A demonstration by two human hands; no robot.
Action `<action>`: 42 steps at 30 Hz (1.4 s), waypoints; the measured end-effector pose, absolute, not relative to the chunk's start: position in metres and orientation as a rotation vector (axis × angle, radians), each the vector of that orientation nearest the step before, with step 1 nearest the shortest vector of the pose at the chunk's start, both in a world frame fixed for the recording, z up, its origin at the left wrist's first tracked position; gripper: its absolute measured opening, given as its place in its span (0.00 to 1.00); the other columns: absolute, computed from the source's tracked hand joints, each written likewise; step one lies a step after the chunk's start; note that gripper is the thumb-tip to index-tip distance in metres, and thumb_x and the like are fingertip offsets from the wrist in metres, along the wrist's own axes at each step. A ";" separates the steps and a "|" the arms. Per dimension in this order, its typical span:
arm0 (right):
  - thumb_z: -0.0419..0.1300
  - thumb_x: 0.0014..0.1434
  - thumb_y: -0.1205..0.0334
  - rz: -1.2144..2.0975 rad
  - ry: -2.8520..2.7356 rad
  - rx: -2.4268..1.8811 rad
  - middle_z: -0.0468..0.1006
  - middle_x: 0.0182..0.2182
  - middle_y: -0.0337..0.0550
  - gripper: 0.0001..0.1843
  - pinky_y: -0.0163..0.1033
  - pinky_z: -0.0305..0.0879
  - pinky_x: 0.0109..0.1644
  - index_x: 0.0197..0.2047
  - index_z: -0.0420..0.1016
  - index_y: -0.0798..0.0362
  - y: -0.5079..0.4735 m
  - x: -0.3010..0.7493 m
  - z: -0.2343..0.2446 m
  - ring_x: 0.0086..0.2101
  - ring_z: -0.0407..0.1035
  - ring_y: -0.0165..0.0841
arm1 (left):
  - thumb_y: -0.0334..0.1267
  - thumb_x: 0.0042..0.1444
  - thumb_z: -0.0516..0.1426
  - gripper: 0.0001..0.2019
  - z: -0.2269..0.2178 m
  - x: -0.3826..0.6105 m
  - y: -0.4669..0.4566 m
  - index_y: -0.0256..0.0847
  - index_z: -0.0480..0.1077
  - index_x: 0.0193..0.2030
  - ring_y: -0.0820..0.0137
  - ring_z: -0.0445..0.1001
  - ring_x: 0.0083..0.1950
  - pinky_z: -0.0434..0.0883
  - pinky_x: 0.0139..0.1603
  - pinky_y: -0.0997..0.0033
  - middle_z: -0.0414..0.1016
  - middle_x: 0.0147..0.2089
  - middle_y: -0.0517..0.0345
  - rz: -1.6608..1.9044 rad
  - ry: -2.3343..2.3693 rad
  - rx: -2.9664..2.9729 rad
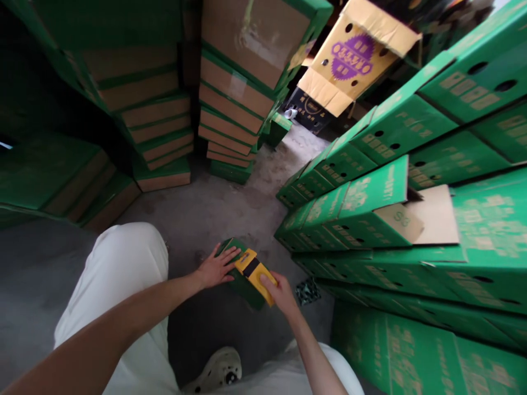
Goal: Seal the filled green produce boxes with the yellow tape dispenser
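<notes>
Low on the floor between my legs is a small dark green box [251, 296], partly hidden by what lies over it. My left hand [217, 267] rests on its far left part, fingers stretched out and spread, the fingertips beside the end of a yellow box-like object [260, 278]. That object is slim, with a black band across it, and it slants over the green box. My right hand [280, 292] grips its near right end, thumb on top. Whether the yellow object touches the green box, I cannot tell.
Stacked green cartons [370, 233] form a wall on the right, one with a raised flap [436, 216]. More brown-and-green cartons [234, 104] stand at the back left. A tan box with purple print [352, 57] sits farther back. A patterned dark piece [307, 291] lies on the floor.
</notes>
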State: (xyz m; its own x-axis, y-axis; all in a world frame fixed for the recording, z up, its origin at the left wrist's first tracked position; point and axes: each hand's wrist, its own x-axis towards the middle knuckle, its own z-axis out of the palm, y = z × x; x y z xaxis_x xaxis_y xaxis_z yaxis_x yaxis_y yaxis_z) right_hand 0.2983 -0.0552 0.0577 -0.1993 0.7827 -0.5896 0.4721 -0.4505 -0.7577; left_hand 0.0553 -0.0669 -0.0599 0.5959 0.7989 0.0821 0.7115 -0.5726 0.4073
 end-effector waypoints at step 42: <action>0.63 0.48 0.33 1.845 -1.558 -1.798 0.80 0.31 0.44 0.34 0.35 0.67 0.31 0.41 0.77 0.59 -0.047 0.309 0.037 0.30 0.73 0.35 | 0.39 0.43 0.68 0.13 -0.026 0.049 -0.006 0.38 0.74 0.36 0.72 0.73 0.31 0.72 0.39 0.69 0.75 0.31 0.59 0.338 0.834 0.207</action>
State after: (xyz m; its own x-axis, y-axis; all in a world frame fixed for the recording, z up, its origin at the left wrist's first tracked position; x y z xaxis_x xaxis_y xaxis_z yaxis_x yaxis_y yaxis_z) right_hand 0.3090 -0.0468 0.0370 -0.2813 0.6954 -0.6613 0.5356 -0.4581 -0.7095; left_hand 0.0489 -0.0062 -0.0256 0.6233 0.3719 -0.6879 -0.2113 0.9270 0.3097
